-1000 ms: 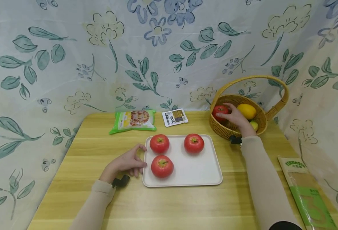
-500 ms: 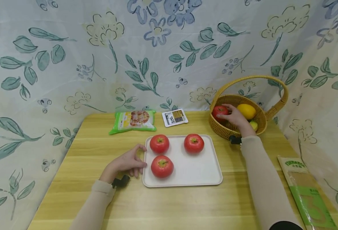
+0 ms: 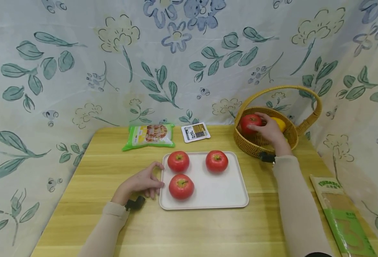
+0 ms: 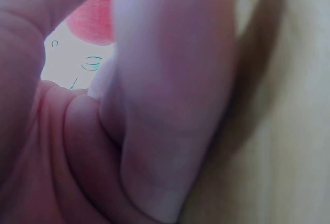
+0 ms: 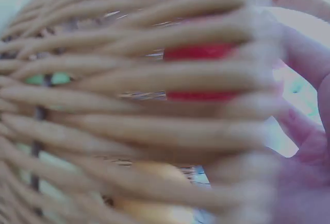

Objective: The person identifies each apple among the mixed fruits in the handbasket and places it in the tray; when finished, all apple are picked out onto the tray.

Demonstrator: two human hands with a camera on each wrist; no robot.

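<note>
My right hand (image 3: 270,131) reaches into the wicker basket (image 3: 250,146) at the back right and grips a red apple (image 3: 249,123) between thumb and fingers. Through the basket's slats, the right wrist view shows part of the red apple (image 5: 198,72). At the left edge of the white tray (image 3: 214,192), my left hand (image 3: 142,180) rests with thumb and index fingertips apart along the rim. On that tray sit three red apples: one at back left (image 3: 178,161), one at front left (image 3: 181,186) and one at back right (image 3: 216,161).
Behind my right hand a yellow fruit (image 3: 278,124) lies in the basket, under its tall arched handle (image 3: 280,87). A green food packet (image 3: 150,135) and a small white packet (image 3: 195,132) lie at the back. A long green-and-brown bag (image 3: 343,214) lies along the right edge.
My right hand and the apple in it have shifted slightly right and up inside the basket, covering more of the yellow fruit and hiding the green one. My left hand stays put.
</note>
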